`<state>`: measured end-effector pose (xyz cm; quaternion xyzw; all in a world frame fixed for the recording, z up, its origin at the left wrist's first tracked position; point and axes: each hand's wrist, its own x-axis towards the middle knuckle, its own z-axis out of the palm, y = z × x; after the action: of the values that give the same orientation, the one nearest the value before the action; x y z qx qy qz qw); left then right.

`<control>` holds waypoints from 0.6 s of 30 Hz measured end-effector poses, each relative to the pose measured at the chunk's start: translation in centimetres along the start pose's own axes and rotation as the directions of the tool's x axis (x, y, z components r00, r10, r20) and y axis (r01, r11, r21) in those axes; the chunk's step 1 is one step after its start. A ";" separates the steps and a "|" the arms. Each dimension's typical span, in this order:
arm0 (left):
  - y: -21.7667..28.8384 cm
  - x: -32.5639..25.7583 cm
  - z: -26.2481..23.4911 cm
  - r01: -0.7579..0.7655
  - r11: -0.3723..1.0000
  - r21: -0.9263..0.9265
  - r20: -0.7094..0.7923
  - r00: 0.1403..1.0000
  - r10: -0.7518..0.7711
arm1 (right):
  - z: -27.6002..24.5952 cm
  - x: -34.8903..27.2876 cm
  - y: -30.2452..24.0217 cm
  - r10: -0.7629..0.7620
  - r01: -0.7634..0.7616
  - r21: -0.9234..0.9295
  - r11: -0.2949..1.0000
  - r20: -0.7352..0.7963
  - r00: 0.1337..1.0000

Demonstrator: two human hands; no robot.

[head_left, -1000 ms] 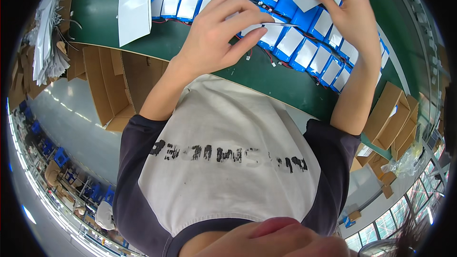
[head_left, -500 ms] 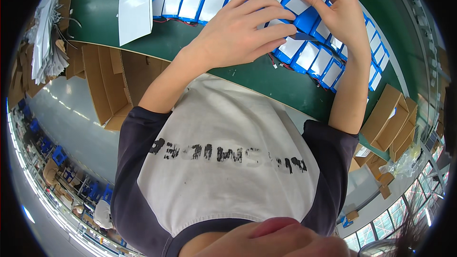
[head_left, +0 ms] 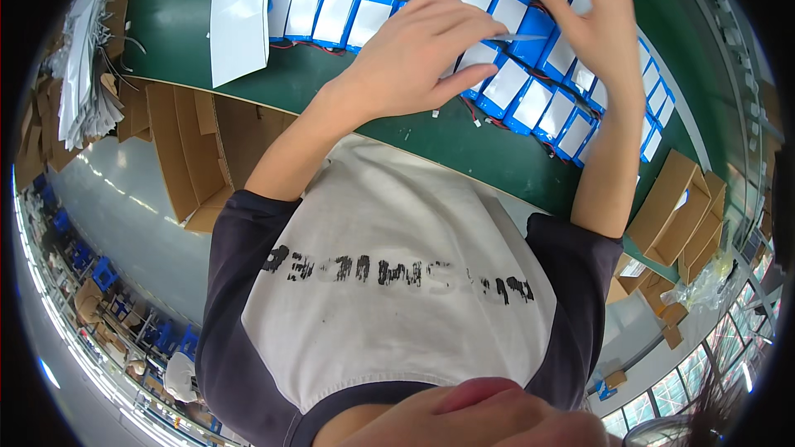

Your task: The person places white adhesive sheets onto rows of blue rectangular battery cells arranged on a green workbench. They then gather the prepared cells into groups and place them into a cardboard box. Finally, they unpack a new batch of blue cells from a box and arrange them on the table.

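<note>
Blue-wrapped battery packs point(head_left: 334, 20) lie in curved rows, most with a white label on top and thin red and black leads. My left hand point(head_left: 422, 54) is over the near row, palm down. At its fingertips a thin white label point(head_left: 523, 37) shows almost edge-on, above a pack whose blue top point(head_left: 530, 23) is bare. The thumb is lower, apart from the index finger; how the label is gripped is partly hidden. My right hand point(head_left: 595, 16) arches over the packs to the right, thumb and index finger curved with a small gap, nothing visible between them.
A white sheet point(head_left: 238, 21) lies left of the packs on the green tabletop point(head_left: 170, 16). Cardboard boxes stand below left point(head_left: 186, 153) and at the right edge point(head_left: 667, 207). A bundle of pale strips point(head_left: 79, 66) hangs at far left.
My left hand has drawn slightly left, and the white label now shows at its fingertips. My right hand has shifted a little to the right, off the bare blue pack.
</note>
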<state>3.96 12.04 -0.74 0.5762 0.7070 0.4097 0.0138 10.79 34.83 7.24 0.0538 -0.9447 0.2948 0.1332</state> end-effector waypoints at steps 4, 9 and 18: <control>0.0 0.7 -0.3 -0.056 0.962 -0.267 -0.258 0.966 -0.016 | -1.0 -1.5 1.6 -0.095 0.073 0.357 0.931 0.046 0.994; 1.8 2.0 -1.1 -0.047 0.991 -0.122 -0.269 0.963 0.013 | 0.1 -1.0 -1.6 0.129 0.055 0.556 0.830 -0.287 0.949; 0.9 2.2 0.3 0.056 0.965 0.257 -0.265 0.964 0.015 | -4.2 -2.7 -0.2 0.085 -0.056 0.233 0.971 -0.116 0.990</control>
<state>4.14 14.03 0.58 0.5057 0.7566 0.3854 -0.1527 14.34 37.11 9.86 0.0162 -0.8955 0.4092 0.1746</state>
